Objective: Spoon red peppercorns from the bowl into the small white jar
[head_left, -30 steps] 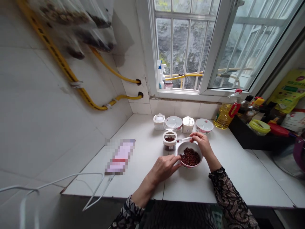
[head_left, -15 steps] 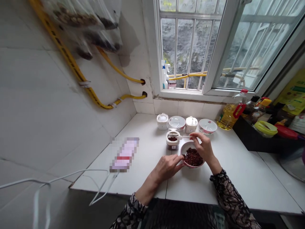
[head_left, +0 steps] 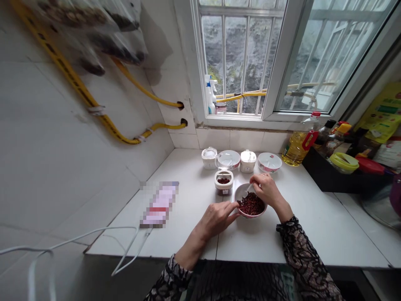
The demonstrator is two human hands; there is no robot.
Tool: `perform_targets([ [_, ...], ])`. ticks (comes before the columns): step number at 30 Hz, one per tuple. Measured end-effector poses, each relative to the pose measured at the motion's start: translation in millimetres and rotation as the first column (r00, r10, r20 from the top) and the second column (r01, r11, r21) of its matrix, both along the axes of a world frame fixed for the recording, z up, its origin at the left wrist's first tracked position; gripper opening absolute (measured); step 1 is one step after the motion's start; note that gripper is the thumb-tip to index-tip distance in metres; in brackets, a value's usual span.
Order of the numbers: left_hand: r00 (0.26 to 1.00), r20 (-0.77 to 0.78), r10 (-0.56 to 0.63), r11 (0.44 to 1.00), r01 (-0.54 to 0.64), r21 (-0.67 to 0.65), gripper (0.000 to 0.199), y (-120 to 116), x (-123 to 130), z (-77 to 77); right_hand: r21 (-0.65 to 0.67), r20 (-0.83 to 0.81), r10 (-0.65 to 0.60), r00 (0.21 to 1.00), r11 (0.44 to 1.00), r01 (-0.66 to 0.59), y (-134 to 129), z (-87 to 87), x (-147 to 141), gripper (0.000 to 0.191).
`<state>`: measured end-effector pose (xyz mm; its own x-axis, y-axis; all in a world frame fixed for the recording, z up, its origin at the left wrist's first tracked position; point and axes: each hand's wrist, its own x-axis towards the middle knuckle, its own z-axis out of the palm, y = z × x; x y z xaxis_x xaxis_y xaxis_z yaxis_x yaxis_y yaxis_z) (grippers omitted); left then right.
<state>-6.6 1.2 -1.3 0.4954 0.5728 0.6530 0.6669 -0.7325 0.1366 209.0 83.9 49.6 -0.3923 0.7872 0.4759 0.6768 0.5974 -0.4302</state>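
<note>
A pink-rimmed bowl [head_left: 250,216] of dark red dried pieces [head_left: 253,204] stands on the white tiled counter. My left hand [head_left: 216,217] pinches its left rim between thumb and fingers. Over the right side of the bowl, my right hand [head_left: 266,188] holds a small white spoon [head_left: 248,190], whose tip is down at the dried pieces. Just left of the bowl is an open white-rimmed jar [head_left: 223,184] with similar red pieces inside.
Behind are two white lidded jars [head_left: 209,158] [head_left: 248,161] and two bowls [head_left: 228,159] [head_left: 270,162]. An oil bottle [head_left: 296,146] and a black condiment box [head_left: 322,171] stand right. A blurred-out phone-like object [head_left: 159,205] with a white cable [head_left: 125,253] lies left.
My right hand has brought the spoon from the open jar's mouth down into the bowl. My left hand stays at the rim. The camera view has shifted slightly.
</note>
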Motion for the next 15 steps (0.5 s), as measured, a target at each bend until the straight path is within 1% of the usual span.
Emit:
perform_targets([
  [3,1.0,-0.011,0.007,1.0,-0.007,-0.01,0.022,-0.8,-0.3,0.3,-0.078,0.008,0.075,0.997,0.994,-0.074,-1.1,-3.6,-3.9,0.024],
  [6,1.0,-0.012,0.016,1.0,-0.016,-0.008,0.021,-1.1,-0.7,0.4,-0.142,-0.048,0.121,0.992,0.982,-0.126,-1.7,-4.4,-7.2,0.024],
  [9,1.0,-0.007,0.002,1.0,-0.002,-0.005,0.02,-0.7,-1.1,0.2,-0.174,-0.14,0.085,0.986,0.979,-0.109,-0.4,-2.0,-6.0,0.023],
  [12,1.0,0.001,-0.016,1.0,0.016,-0.004,0.019,0.3,-1.6,-0.4,-0.24,-0.232,0.024,0.972,0.967,-0.081,1.3,1.1,-1.7,0.023],
  [15,1.0,-0.002,-0.015,1.0,0.015,0.006,0.021,0.8,-1.8,-0.8,-0.29,-0.282,-0.034,0.959,0.956,-0.051,2.0,2.4,1.2,0.022],
])
